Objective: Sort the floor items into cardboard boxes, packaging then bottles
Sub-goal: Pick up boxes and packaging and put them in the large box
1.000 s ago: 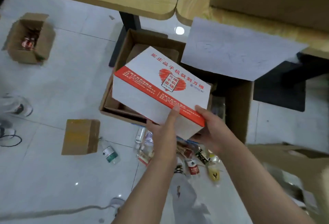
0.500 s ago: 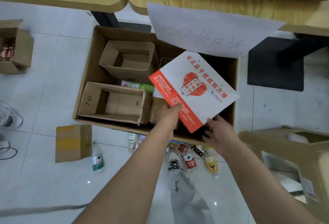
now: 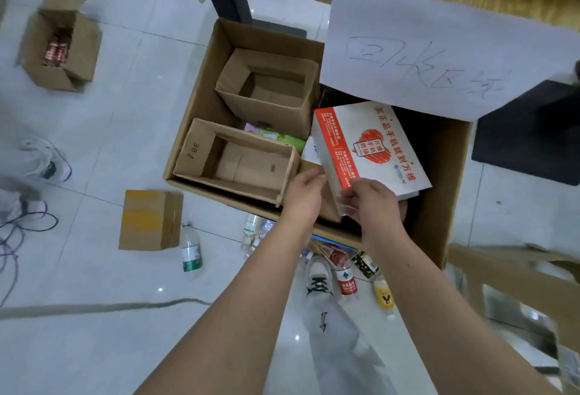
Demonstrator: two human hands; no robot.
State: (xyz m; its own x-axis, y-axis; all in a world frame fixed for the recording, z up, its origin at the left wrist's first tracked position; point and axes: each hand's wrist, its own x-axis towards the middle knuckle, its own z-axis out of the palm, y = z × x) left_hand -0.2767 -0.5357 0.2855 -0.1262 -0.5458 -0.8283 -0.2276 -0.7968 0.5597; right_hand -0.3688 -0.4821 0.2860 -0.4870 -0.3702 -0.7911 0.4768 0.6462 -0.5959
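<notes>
A: Inside the big cardboard box [image 3: 201, 118], right side, the white-and-red carton [image 3: 370, 150] lies tilted. Both hands at its near corner?

B: Yes. The right hand [image 3: 373, 203] pinches that corner; the left hand [image 3: 304, 193] is loosely curled, fingertips on its edge.

A: How should it handle?

B: Light, stiff, probably empty; grip the edges, they won't crush.

A: Count?

B: Two small open boxes [image 3: 266, 87] inside, one sealed box [image 3: 150, 220] on the floor, one open box [image 3: 59, 46] far left. Bottles [image 3: 191, 250]: five at least, some hidden.
</notes>
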